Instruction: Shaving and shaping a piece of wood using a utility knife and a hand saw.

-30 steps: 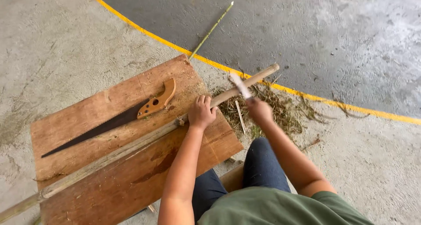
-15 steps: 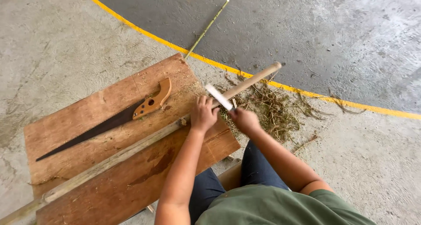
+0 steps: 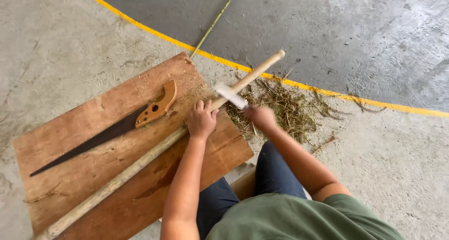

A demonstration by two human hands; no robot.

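A: Lying at 9 o'clock on board (image 3: 70, 174): saw (image 3: 100, 137). L hand (image 3: 202, 121) clamps pole (image 3: 154, 151) mid-frame.
B: R hand (image 3: 261, 117), 3 o'clock, fisted on blade (image 3: 230, 96), which dropped onto pole since 1 s ago; shaving stroke underway, I'd say.

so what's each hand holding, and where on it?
Left hand grips the long wooden pole partway along its length, over the board. Right hand holds a pale flat blade by its lower end; the blade is blurred.

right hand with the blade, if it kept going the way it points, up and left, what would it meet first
Most likely the pole, just beyond the blade held in the right hand; depth is hard to judge.
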